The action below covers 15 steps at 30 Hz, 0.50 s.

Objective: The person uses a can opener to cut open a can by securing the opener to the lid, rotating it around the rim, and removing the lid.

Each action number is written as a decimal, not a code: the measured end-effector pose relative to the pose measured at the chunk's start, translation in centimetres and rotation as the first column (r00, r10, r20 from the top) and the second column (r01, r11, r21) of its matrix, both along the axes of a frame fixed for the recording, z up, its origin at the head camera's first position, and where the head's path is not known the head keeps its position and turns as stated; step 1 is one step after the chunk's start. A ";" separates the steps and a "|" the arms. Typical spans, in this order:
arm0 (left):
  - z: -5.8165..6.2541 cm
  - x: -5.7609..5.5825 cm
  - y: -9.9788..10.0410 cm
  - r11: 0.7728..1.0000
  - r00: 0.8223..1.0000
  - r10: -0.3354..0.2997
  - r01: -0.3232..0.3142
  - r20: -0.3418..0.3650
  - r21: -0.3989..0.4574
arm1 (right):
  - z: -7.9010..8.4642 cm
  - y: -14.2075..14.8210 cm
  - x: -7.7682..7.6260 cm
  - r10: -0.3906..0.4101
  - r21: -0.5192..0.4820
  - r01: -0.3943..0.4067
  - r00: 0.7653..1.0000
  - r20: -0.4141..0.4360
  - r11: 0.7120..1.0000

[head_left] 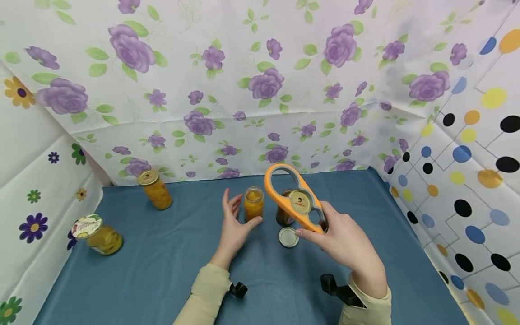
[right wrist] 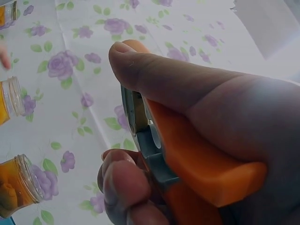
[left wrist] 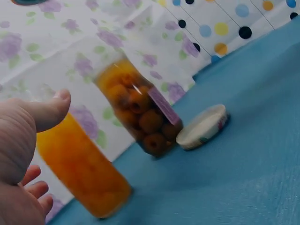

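My right hand (head_left: 345, 237) grips an orange jar opener (head_left: 273, 187) with grey inner edges, raised above the table. A gold lid (head_left: 300, 202) sits in one of its openings. Beside an open glass jar of orange fruit (head_left: 253, 205) is my left hand (head_left: 235, 230), thumb and fingers spread about it without a visible grip. Partly behind the opener stands a second open jar (head_left: 284, 218), which holds round brown fruit (left wrist: 151, 121) in the left wrist view. A loose lid (head_left: 289, 237) lies on the table in front of it.
At the left, a gold-lidded jar of orange fruit (head_left: 158, 195) and a jar with a patterned lid (head_left: 103, 237) stand on the blue tablecloth (head_left: 162, 271). A flowered sheet (head_left: 227, 90) hangs behind, and a dotted one (head_left: 463, 180) along the right.
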State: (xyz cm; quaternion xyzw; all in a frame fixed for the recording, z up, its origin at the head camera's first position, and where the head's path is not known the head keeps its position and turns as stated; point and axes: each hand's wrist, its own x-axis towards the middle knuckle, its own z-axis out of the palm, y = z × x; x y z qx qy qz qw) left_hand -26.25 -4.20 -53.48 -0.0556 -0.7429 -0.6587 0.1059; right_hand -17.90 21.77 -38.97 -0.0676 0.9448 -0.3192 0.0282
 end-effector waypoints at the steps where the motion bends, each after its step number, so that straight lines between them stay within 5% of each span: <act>1: 0.4 0.2 -0.3 1.000 1.000 0.001 -0.001 -0.012 0.017 | 0.0 -0.1 0.0 -0.001 0.000 0.001 1.000 -0.001 1.000; 7: 3.8 2.2 -2.2 0.982 0.996 0.016 0.001 -0.088 0.190 | -0.1 -0.6 -0.2 0.011 0.021 -0.011 1.000 0.002 1.000; 15: 9.3 6.0 -3.0 0.890 0.986 -0.135 0.165 -0.101 0.425 | -0.2 -1.2 0.0 0.032 0.024 -0.032 0.999 -0.002 0.999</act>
